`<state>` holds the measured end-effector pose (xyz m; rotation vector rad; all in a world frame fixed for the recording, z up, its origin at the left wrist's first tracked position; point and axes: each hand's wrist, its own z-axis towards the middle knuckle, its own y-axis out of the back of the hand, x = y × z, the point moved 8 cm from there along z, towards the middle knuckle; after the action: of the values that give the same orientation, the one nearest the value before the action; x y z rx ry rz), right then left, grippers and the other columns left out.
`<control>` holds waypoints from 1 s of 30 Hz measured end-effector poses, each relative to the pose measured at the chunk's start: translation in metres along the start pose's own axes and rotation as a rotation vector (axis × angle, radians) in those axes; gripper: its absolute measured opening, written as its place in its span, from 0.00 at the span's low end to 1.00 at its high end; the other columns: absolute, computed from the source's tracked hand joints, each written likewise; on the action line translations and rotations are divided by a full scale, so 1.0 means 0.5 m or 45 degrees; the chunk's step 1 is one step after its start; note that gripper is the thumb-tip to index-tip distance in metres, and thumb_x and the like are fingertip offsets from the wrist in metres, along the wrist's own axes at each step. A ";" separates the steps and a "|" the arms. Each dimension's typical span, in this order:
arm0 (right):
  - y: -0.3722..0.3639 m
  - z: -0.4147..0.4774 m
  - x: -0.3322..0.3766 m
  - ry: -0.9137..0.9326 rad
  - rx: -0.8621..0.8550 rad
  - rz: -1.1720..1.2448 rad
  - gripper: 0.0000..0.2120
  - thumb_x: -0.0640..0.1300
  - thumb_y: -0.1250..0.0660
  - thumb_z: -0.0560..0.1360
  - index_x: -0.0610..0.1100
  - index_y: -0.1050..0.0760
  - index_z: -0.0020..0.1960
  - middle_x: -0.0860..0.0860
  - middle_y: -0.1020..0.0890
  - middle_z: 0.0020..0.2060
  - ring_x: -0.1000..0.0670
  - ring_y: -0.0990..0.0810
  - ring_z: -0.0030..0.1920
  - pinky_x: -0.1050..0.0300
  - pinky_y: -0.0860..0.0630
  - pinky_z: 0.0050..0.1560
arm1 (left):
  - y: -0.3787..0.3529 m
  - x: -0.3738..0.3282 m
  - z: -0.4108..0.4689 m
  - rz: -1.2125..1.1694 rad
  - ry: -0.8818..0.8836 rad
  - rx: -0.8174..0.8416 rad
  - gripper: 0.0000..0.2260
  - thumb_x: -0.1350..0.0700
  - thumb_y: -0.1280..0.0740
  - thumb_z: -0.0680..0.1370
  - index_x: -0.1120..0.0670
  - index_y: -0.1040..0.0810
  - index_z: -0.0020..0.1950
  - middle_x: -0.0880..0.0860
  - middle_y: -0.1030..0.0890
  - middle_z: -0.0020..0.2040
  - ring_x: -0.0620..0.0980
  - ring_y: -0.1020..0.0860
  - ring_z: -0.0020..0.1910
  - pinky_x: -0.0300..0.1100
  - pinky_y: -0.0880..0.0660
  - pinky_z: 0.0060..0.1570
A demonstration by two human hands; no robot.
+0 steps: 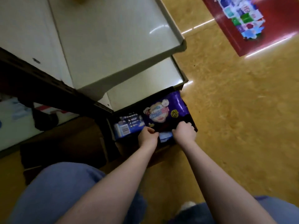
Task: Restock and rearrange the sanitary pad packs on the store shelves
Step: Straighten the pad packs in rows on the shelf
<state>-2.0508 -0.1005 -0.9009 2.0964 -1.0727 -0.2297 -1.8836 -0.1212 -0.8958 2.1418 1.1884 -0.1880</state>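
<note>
1. Far left, under a dark upright [53, 83], a low shelf [19, 126] holds blurred things I cannot make out.
2. Two bare white shelves [113, 38] jut out above a box [129, 149], which stands on the floor [234, 110] just below the lower one.
3. A blue pack [124, 126] lies in the left part of the box.
4. The left hand [148, 135] has its fingers curled and pinches the near edge of the purple pack [163, 113].
5. The purple pack lies face up in the box, just right of the blue pack and overlapping it; its far end reaches under the lower shelf's lip.
6. A pale blue pack [165, 137] shows between the hands, under the purple one.
7. The right hand [184, 131] grips the purple pack's near right corner, fingers curled over it.
8. Top right, a red mat [267, 34] printed with small packs lies on the floor, well apart from the box.
9. Along the bottom are the person's knees in blue jeans [56, 191].
</note>
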 end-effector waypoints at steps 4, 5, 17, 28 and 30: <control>-0.048 0.059 -0.002 0.029 -0.004 -0.272 0.17 0.41 0.41 0.79 0.39 0.28 0.66 0.39 0.26 0.63 0.39 0.26 0.63 0.48 0.28 0.59 | -0.079 0.047 0.073 0.081 0.045 0.115 0.19 0.56 0.29 0.75 0.61 0.26 0.63 0.59 0.23 0.62 0.57 0.24 0.60 0.44 0.29 0.56; -0.055 0.076 -0.001 0.044 -0.019 -0.318 0.16 0.40 0.41 0.78 0.39 0.28 0.65 0.40 0.25 0.63 0.40 0.25 0.62 0.48 0.28 0.58 | -0.096 0.054 0.093 0.076 0.051 0.127 0.21 0.56 0.28 0.74 0.62 0.27 0.64 0.59 0.23 0.62 0.57 0.24 0.60 0.44 0.29 0.57; -0.062 0.103 -0.004 0.073 -0.135 -0.626 0.16 0.37 0.45 0.80 0.40 0.28 0.66 0.40 0.27 0.63 0.42 0.25 0.62 0.52 0.27 0.55 | -0.110 0.098 0.160 0.281 0.104 -0.007 0.12 0.60 0.36 0.79 0.64 0.25 0.61 0.62 0.22 0.59 0.58 0.23 0.58 0.45 0.26 0.54; -0.037 0.064 0.005 0.185 -0.175 -0.483 0.14 0.34 0.43 0.78 0.41 0.25 0.60 0.42 0.22 0.58 0.42 0.23 0.58 0.50 0.25 0.50 | -0.067 0.130 0.145 0.122 0.131 0.180 0.13 0.63 0.41 0.80 0.64 0.29 0.63 0.63 0.26 0.60 0.61 0.26 0.58 0.54 0.26 0.61; -0.031 0.044 0.009 0.218 -0.172 -0.448 0.13 0.34 0.42 0.77 0.41 0.25 0.60 0.43 0.22 0.57 0.42 0.22 0.58 0.50 0.25 0.50 | -0.045 0.121 0.131 0.135 0.103 0.186 0.13 0.63 0.42 0.80 0.64 0.31 0.64 0.64 0.28 0.61 0.61 0.26 0.59 0.54 0.26 0.61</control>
<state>-2.0484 -0.1103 -0.9262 2.1268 -0.5678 -0.2785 -1.8546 -0.1112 -0.9825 2.3531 1.1335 -0.1459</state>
